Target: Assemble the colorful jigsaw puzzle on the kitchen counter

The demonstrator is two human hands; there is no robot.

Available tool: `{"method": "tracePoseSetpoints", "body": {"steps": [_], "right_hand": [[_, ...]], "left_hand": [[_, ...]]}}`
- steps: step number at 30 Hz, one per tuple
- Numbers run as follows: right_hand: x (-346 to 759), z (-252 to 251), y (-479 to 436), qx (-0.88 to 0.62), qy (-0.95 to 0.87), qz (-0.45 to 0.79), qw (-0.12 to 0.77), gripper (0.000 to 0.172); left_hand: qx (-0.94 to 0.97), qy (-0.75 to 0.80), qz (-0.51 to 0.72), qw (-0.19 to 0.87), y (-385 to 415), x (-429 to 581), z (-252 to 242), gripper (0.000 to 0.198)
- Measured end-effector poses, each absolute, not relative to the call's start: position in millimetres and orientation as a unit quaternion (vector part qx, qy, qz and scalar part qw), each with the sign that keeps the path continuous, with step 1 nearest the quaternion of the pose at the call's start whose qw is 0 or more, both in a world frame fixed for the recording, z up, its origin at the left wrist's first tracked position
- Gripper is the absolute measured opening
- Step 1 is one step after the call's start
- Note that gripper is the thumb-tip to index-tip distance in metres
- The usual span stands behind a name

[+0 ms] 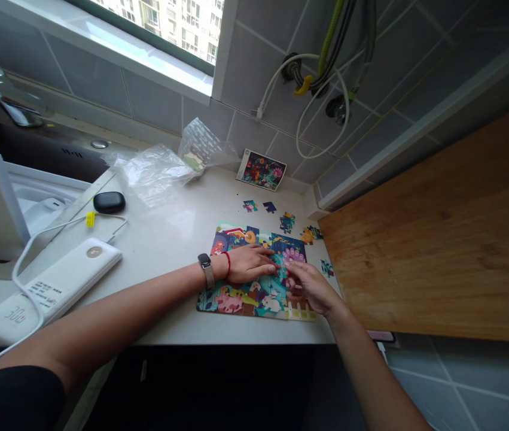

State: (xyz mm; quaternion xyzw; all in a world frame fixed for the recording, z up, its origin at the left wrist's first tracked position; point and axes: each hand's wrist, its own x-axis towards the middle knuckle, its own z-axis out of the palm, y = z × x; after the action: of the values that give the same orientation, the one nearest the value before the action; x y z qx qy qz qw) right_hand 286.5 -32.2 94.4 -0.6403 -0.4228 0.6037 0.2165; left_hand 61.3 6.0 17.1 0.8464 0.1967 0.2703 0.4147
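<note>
A colourful jigsaw puzzle (236, 299), mostly assembled, lies flat on the white counter (168, 239). My left hand (250, 263) rests flat on its middle, fingers stretched out to the right; a watch and a red string are on that wrist. My right hand (310, 286) sits at the puzzle's right side with its fingertips pressed together on a spot near the pink peacock tail; whether a piece is under them is hidden. Several loose pieces (286, 222) lie beyond the puzzle, and one more piece (326, 267) lies to its right.
A puzzle picture card (261, 170) leans against the tiled wall. Crumpled clear plastic bags (155, 170) lie at the back. A white power bank (52, 287) with cable and a black earbud case (109, 202) sit left. A wooden board (442, 239) borders the right.
</note>
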Motion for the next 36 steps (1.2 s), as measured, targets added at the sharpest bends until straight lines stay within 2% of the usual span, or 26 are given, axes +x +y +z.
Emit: {"method": "tracePoseSetpoints", "body": {"steps": [7,14,24,29,36], "right_hand": [[290,95,-33,-0.644,-0.392,0.612,0.239,0.047],[293,98,-34,-0.637,-0.375,0.621,0.261,0.041],[304,100,-35,-0.636,-0.313,0.630,0.316,0.029],[310,93,-33,-0.654,-0.257,0.630,0.331,0.020],[318,83,-34,-0.657,-0.222,0.628,0.354,0.014]], "left_hand": [[0.816,0.206,0.291,0.455,5,62,19,0.069],[0.834,0.203,0.276,0.433,5,62,19,0.073],[0.827,0.201,0.288,0.440,5,61,19,0.063],[0.842,0.206,0.268,0.420,5,60,20,0.064],[0.822,0.207,0.286,0.448,5,62,19,0.064]]}}
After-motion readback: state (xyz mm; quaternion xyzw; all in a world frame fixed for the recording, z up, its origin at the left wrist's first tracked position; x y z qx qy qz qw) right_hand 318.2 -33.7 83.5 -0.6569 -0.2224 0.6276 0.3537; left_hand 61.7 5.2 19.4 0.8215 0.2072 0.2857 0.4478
